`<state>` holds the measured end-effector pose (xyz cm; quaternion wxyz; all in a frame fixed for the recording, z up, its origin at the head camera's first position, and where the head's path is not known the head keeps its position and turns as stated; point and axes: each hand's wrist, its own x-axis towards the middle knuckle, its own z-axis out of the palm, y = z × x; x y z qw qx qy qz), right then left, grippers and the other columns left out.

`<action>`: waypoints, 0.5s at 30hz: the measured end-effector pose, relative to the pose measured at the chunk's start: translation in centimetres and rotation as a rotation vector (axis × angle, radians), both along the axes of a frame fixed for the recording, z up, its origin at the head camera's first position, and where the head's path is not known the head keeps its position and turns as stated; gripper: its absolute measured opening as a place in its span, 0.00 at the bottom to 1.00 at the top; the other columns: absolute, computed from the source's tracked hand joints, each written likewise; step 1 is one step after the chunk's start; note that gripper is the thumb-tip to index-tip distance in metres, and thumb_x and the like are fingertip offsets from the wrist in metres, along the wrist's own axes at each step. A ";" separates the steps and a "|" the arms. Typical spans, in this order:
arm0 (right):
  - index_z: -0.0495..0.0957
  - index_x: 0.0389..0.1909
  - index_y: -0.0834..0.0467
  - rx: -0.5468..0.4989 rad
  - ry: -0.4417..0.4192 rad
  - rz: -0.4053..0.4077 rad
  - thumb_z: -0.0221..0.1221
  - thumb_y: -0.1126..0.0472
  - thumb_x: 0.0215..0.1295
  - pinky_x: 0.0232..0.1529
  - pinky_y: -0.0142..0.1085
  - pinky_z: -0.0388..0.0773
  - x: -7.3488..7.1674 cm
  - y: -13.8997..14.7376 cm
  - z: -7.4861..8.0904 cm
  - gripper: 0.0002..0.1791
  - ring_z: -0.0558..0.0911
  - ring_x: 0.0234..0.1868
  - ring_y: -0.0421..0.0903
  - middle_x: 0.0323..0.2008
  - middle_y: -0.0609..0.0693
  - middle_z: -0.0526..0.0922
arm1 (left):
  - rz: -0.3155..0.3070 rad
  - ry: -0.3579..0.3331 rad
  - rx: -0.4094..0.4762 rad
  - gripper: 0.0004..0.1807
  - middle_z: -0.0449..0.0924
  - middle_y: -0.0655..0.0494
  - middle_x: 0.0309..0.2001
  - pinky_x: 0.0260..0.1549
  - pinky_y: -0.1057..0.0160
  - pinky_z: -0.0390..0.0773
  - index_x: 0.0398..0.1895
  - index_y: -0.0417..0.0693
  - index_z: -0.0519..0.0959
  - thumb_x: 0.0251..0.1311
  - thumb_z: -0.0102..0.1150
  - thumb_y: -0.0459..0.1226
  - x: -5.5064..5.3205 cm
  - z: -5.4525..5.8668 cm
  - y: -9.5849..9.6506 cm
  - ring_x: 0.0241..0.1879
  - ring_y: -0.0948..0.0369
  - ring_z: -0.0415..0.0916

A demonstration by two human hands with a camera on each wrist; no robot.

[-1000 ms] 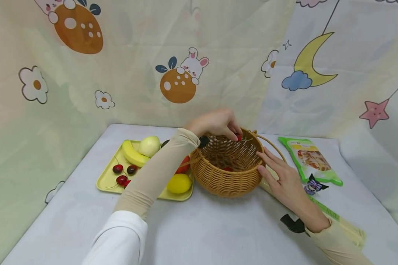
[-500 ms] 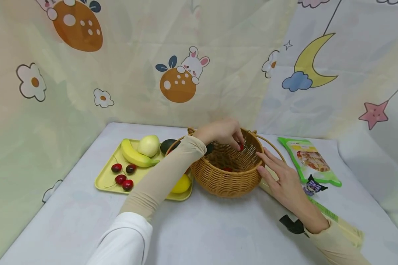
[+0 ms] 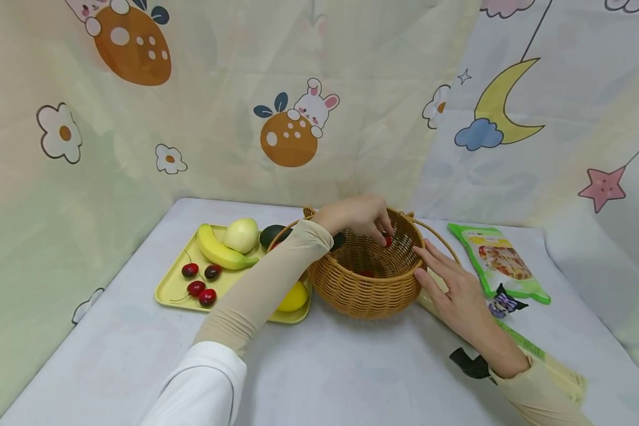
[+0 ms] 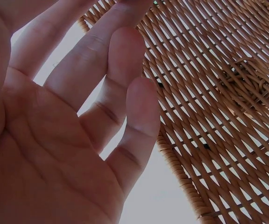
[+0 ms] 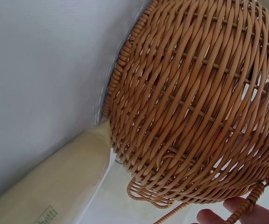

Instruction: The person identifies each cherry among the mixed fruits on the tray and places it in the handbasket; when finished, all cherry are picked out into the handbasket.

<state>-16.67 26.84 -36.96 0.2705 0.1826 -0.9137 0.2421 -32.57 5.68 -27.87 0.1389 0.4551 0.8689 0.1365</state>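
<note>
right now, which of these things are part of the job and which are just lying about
Likely in the job:
small red piece pinched in the left grip
wicker basket, its rim touched by the right grip
perhaps the yellow tray and its fruit

Probably just lying about:
green-edged packet
small dark-eared figure
long pale packet

Pale cream-green fabric backdrop (image 3: pixel 218 118) w/ bunny print (image 3: pixel 290 136) at ctr., flower (image 3: pixel 61 133) at L; yellow moon (image 3: pixel 497 106) upper R, pink star (image 3: pixel 603 188) far R. White surface (image 3: pixel 378 373) fills lower ctr. under soft, even light.
</note>
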 end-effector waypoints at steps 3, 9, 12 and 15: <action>0.76 0.70 0.51 0.007 0.006 -0.003 0.62 0.59 0.73 0.44 0.49 0.76 0.0 0.0 -0.1 0.25 0.77 0.67 0.63 0.73 0.55 0.72 | 0.000 -0.009 0.003 0.18 0.89 0.60 0.53 0.50 0.68 0.82 0.55 0.54 0.88 0.63 0.71 0.44 0.0 0.0 0.0 0.51 0.65 0.86; 0.75 0.70 0.50 0.012 0.008 -0.008 0.61 0.59 0.73 0.41 0.44 0.75 0.1 0.0 -0.1 0.26 0.77 0.67 0.63 0.73 0.55 0.72 | -0.002 -0.027 0.023 0.18 0.89 0.59 0.54 0.48 0.68 0.82 0.55 0.54 0.87 0.63 0.71 0.44 -0.1 -0.3 0.0 0.51 0.64 0.86; 0.75 0.71 0.49 0.011 0.011 -0.009 0.62 0.59 0.73 0.40 0.41 0.74 0.1 0.0 0.0 0.26 0.77 0.67 0.62 0.73 0.56 0.73 | 0.006 -0.028 0.024 0.18 0.89 0.59 0.54 0.48 0.69 0.82 0.55 0.53 0.87 0.63 0.71 0.44 -0.1 -0.3 0.0 0.51 0.65 0.86; 0.75 0.70 0.48 0.012 0.012 -0.008 0.62 0.59 0.73 0.41 0.40 0.75 0.1 0.0 0.1 0.26 0.77 0.67 0.62 0.72 0.57 0.73 | 0.013 -0.041 0.029 0.18 0.89 0.59 0.53 0.49 0.69 0.82 0.55 0.53 0.87 0.63 0.71 0.43 -0.1 -0.3 0.0 0.51 0.65 0.86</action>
